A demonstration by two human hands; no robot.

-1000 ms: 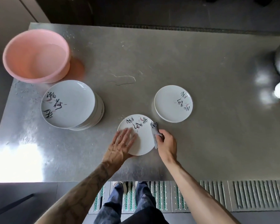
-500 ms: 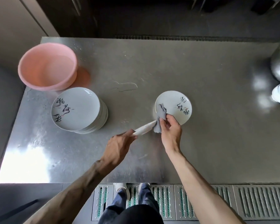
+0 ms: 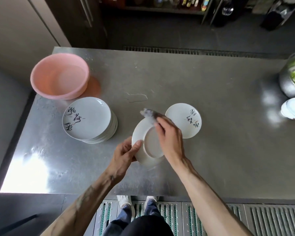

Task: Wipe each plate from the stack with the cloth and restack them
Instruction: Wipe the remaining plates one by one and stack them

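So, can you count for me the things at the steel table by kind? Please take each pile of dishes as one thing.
Pink basin: 1
Cloth: 1
Metal bowl: 1
Piles of dishes: 2, the plate stack and the white pile at the right edge
Single plates: 2, the held plate and the plate lying flat
Total: 7

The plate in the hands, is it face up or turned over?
Turned over. The plate shows its plain underside with the raised foot ring; the left hand grips its rim.
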